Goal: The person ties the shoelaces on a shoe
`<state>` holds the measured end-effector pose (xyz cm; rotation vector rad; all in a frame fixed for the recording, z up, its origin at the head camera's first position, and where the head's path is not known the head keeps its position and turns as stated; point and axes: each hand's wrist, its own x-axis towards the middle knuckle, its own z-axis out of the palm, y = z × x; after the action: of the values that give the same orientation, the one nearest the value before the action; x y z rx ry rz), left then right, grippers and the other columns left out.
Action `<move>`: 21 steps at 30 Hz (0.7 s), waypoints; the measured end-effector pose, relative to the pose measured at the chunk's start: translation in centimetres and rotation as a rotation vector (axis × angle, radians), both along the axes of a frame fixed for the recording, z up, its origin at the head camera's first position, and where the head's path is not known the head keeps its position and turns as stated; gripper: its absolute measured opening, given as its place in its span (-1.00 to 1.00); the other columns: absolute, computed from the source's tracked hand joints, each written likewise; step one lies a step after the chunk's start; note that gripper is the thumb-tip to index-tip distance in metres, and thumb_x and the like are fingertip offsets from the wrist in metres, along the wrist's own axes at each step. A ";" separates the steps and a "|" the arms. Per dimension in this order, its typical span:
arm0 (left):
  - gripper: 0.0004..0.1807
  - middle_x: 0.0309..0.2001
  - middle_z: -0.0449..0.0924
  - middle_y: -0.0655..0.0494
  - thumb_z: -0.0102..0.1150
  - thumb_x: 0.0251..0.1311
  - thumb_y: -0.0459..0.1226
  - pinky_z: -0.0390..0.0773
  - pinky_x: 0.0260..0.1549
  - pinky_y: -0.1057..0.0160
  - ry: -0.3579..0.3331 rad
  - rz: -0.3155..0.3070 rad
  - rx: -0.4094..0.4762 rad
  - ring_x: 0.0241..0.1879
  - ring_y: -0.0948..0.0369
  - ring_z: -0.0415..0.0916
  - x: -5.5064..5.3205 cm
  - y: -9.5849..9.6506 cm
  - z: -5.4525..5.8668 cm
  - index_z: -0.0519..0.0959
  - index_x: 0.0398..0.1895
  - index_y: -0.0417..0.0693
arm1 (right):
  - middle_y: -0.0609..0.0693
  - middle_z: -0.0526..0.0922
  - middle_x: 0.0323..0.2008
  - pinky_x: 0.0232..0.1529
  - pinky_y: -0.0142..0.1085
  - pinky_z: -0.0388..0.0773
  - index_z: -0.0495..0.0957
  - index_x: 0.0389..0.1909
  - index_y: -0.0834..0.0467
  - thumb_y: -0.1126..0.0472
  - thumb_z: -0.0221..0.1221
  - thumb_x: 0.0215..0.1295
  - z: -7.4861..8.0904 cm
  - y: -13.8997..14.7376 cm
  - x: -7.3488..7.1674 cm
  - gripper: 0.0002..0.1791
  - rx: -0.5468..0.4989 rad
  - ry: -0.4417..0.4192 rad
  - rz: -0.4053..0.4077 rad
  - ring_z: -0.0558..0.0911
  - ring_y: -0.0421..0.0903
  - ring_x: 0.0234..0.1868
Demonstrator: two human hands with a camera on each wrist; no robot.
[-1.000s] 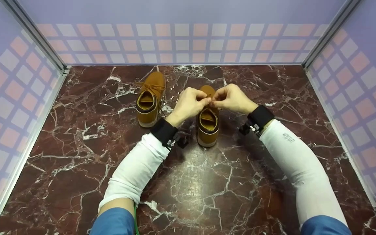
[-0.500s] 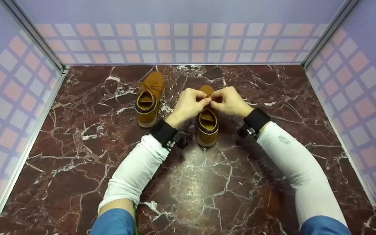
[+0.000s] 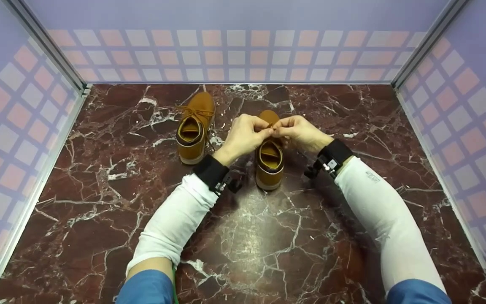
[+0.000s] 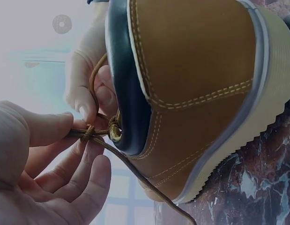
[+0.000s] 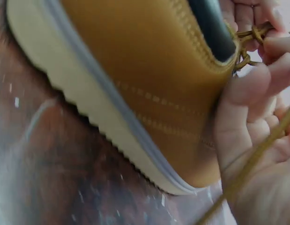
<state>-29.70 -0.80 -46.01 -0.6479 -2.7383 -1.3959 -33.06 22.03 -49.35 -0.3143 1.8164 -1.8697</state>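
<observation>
Two brown lace-up shoes stand on the dark marbled surface, toes pointing away. Both hands meet over the lacing of the right-hand shoe (image 3: pixel 269 178). Between thumb and index finger, my left hand (image 3: pixel 245 134) pinches a doubled length of the shoelace (image 4: pixel 152 185), just beside a strand wrapped around it. My right hand (image 3: pixel 304 133) pinches at the same lace from the other side, its thumb and fingertips right at the wrapped part. In the right wrist view, a long lace strand (image 5: pixel 250 164) crosses in front of that hand's palm. The fingers partly hide the knot.
The other brown shoe (image 3: pixel 190 150) stands to the left, its lace tied in a bow (image 3: pixel 196 113). Tiled-pattern panels enclose the marbled surface (image 3: pixel 99 236) at the back (image 3: pixel 234 55) and on both sides.
My right hand moved in against the left fingertips, then turned slightly and drew back a little to the right. The left hand and both shoes have barely moved.
</observation>
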 end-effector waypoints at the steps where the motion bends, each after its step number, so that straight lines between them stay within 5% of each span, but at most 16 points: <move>1: -0.85 0.00 0.93 -0.06 0.45 0.46 -0.26 0.75 0.18 0.04 0.012 -0.008 -0.006 0.02 -0.01 0.85 0.0 0.0 0.0 0.92 -0.06 -0.08 | -0.16 0.76 -0.43 -0.47 -0.48 0.54 0.77 -0.27 0.10 0.42 0.09 0.60 0.0 0.1 0.0 -0.67 -0.040 -0.053 0.014 0.55 -0.28 -0.54; 4: -0.86 0.02 0.93 -0.07 0.45 0.45 -0.28 0.75 0.24 0.03 0.042 -0.028 -0.026 0.06 -0.02 0.85 0.0 0.1 0.1 0.92 -0.08 -0.08 | -0.12 0.74 -0.50 -0.45 -0.43 0.60 0.78 -0.26 0.13 0.36 -0.03 0.70 0.1 0.3 0.1 -0.59 -0.132 -0.183 0.036 0.60 -0.25 -0.55; 8: -0.87 0.02 0.93 -0.08 0.45 0.45 -0.29 0.76 0.25 0.03 0.076 -0.046 -0.048 0.07 -0.02 0.85 0.1 0.1 0.1 0.92 -0.08 -0.09 | -0.07 0.79 -0.46 -0.42 -0.43 0.65 0.79 -0.21 0.16 0.29 0.00 0.78 0.1 0.4 0.1 -0.61 -0.175 -0.250 0.043 0.67 -0.23 -0.52; 21: -0.87 0.02 0.92 -0.09 0.45 0.45 -0.31 0.76 0.24 0.02 0.065 -0.056 -0.027 0.06 -0.03 0.85 0.2 -0.3 -0.2 0.91 -0.08 -0.12 | -0.05 0.77 -0.46 -0.49 -0.46 0.59 0.74 -0.24 0.16 0.34 0.05 0.75 0.1 0.0 0.3 -0.66 -0.201 -0.225 -0.093 0.65 -0.23 -0.54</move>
<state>-29.46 -1.07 -46.23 -0.7622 -2.7132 -1.3260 -32.77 22.01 -49.29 -0.0844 1.5215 -2.0655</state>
